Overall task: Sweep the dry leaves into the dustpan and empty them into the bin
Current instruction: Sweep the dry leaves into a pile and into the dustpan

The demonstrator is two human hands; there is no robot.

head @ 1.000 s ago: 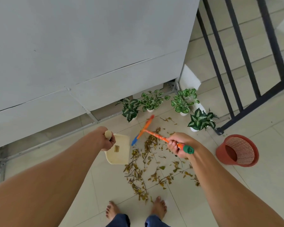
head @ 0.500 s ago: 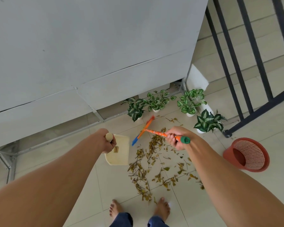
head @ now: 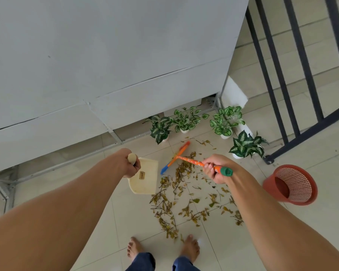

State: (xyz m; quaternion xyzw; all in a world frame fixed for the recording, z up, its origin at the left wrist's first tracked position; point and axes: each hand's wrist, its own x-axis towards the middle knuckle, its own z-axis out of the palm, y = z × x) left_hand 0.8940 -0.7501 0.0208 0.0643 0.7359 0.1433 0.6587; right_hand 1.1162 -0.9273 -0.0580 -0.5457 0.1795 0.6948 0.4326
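Note:
Dry brown leaves lie scattered over the pale floor tiles in front of my bare feet. My left hand grips the handle of a cream dustpan, whose open edge faces the leaves on its right. My right hand holds the orange broom near its green end cap. Its orange and blue head rests on the floor at the far side of the leaf pile. A red mesh bin stands on the floor at the right, apart from the leaves.
Several potted green-and-white plants stand in a row just beyond the leaves. A large grey cabinet on a metal frame fills the back. A black metal railing runs along the right, with stairs behind it.
The broom head has stayed at the far edge of the pile while my right hand shifted slightly. The view has drifted left, so everything sits further right. The dustpan keeps its place.

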